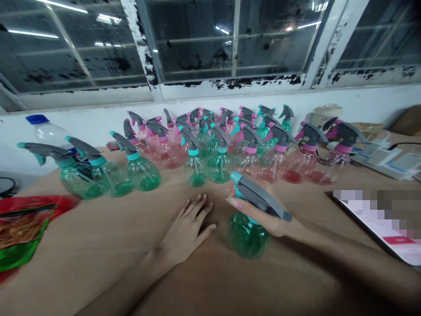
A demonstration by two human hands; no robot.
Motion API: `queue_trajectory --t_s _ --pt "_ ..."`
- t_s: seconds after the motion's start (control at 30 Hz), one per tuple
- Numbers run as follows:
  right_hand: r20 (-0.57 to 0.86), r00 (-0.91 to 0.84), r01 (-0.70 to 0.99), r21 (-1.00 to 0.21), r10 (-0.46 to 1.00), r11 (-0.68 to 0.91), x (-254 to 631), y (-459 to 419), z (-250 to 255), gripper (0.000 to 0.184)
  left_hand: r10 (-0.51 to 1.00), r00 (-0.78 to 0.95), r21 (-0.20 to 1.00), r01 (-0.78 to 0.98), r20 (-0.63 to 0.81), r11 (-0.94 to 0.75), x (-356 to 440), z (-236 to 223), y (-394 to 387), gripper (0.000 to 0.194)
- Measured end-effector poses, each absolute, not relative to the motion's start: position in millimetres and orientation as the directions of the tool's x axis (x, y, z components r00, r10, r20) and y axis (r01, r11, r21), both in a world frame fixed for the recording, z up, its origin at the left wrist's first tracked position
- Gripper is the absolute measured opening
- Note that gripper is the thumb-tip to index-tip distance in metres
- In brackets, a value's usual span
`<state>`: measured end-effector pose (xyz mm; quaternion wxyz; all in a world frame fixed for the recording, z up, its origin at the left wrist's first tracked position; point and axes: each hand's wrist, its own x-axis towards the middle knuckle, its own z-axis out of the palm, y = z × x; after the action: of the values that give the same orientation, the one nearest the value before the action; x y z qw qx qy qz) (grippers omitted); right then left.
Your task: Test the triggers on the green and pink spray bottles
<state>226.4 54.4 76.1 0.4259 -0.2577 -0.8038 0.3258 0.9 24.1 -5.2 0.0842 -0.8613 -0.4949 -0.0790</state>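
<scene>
R hand (268,221) is curled round grn spray btl (246,239).

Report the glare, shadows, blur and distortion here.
Head view: lights glare as white streaks in the dark window glass; head view: the right hand and its green spray bottle look slightly smeared, with dark shadow under that forearm; head view: bottles at both ends lean outward, probably wide-angle distortion.

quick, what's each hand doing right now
Left hand: open, resting palm down on the table.
Right hand: closed, holding a green spray bottle.
</scene>
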Motion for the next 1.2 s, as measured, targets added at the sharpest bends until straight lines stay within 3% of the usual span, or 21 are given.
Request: queue_trajectory --t_s 0.1,0.43,0.67,1.2 --pt "0.522 -0.505 0.110 -0.751 0.687 0.651 225.7 54.3 78.0 0.011 0.837 0.497 -0.063 0.865 0.228 -0.497 0.8 -6.3 23.2 0.055" --pt "0.539 -0.470 0.023 -0.784 0.699 0.620 226.0 51.5 68.5 0.032 0.846 0.496 -0.069 0.867 0.197 -0.493 1.5 -3.9 23.2 0.055" --pt "0.502 -0.492 0.056 -0.797 0.711 0.601 225.8 52.6 70.4 0.033 0.843 0.495 -0.075 0.868 0.210 -0.491 1.3 -5.6 23.4 0.055" --pt "0.477 -0.523 0.074 -0.800 0.706 0.596 226.7 55.5 69.1 0.013 0.856 0.484 -0.044 0.873 0.183 -0.485 3.5 -1.4 21.6 0.055"
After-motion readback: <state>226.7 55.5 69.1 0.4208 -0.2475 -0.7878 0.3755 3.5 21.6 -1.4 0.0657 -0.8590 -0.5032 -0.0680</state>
